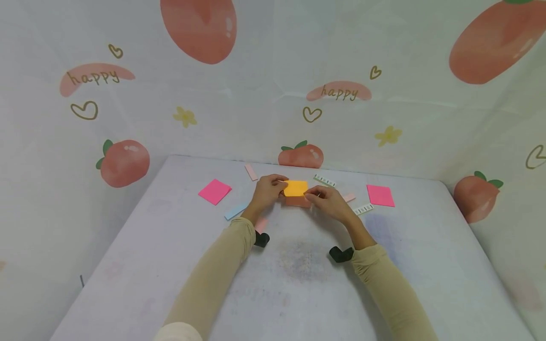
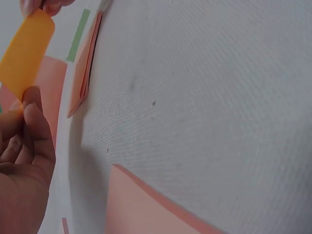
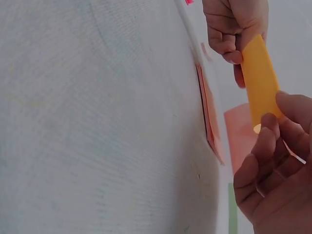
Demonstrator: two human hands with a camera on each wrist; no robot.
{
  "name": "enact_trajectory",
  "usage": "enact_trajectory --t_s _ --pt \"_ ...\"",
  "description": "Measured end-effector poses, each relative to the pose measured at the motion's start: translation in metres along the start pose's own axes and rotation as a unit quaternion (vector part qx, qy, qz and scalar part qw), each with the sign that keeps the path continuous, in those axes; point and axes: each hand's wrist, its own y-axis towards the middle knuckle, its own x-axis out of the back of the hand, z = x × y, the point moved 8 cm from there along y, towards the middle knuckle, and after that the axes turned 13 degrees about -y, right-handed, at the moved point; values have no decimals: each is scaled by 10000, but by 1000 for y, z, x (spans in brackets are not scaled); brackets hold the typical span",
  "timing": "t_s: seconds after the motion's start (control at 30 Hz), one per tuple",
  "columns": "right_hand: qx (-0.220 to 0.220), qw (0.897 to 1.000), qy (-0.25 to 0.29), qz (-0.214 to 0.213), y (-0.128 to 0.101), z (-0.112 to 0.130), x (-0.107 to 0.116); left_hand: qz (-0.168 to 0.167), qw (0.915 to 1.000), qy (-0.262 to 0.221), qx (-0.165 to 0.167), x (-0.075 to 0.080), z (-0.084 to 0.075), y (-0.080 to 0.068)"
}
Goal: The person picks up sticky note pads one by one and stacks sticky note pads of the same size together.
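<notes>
A yellow-orange sheet of paper (image 1: 296, 188) is stretched between both hands, above the table. My left hand (image 1: 268, 192) pinches its left edge with thumb and fingers; the left wrist view shows this hand (image 2: 27, 151) gripping one end of the paper (image 2: 29, 53). At the opposite edge my right hand (image 1: 330, 202) pinches it, as the hand (image 3: 280, 170) in the right wrist view also shows. Under the sheet lies a salmon-orange paper piece (image 1: 297, 202); from the side it looks layered (image 3: 208, 109). Part of it is hidden by the yellow-orange sheet.
Bright pink square papers lie at left (image 1: 215, 192) and right (image 1: 381, 195). Around the hands are a blue strip (image 1: 235, 211), pale pink strips (image 1: 250, 172) (image 1: 261, 224) (image 1: 349, 197) and green-and-white patterned strips (image 1: 324, 180) (image 1: 363, 209). A patterned cloth (image 1: 256, 94) hangs behind the table.
</notes>
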Motion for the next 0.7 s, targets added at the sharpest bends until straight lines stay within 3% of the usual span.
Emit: enact_trajectory --t_s 0.3,0.7 --pt "-517 9963 536 435 0 -1 1 143 9995 -232 -145 0 -2 0" --pt "-676 9949 623 414 1 2 4 172 9995 -260 60 -2 2 2"
